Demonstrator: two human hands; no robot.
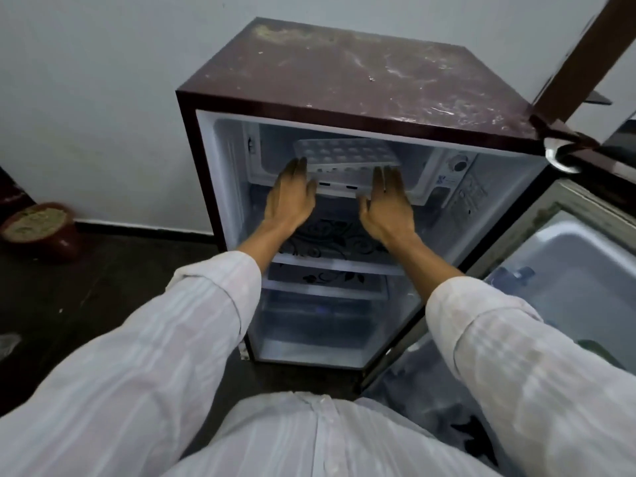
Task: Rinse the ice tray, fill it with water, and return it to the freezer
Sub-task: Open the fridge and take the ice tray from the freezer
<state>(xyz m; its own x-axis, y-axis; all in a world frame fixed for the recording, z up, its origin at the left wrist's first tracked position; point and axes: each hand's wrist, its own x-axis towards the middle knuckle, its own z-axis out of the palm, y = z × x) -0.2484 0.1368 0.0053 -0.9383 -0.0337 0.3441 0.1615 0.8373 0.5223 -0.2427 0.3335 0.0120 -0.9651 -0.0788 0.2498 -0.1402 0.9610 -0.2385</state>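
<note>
White sleeves (172,339) filled the lower frame, nearest the lens, with both arms stretched up into an open fridge (344,74). At far left, a brown pot (38,225) stood on the dark floor (103,287) against the wall (103,98). Left of centre, the left hand (290,197) was flat, fingers straight and together, tips at the left near corner of the tray (344,153). The tray, white with round cells, lay in the mouth of the freezer (426,187) at upper centre, its far end inside. Whether the cells held water could not be told. Right of centre, the right hand (387,201) was likewise flat and unclenched, tips at the tray's right near corner. Below the hands lay patterned shelves (330,242). A dial (459,165) sat right of the freezer. At far right stood the door (568,270), wide open.
</note>
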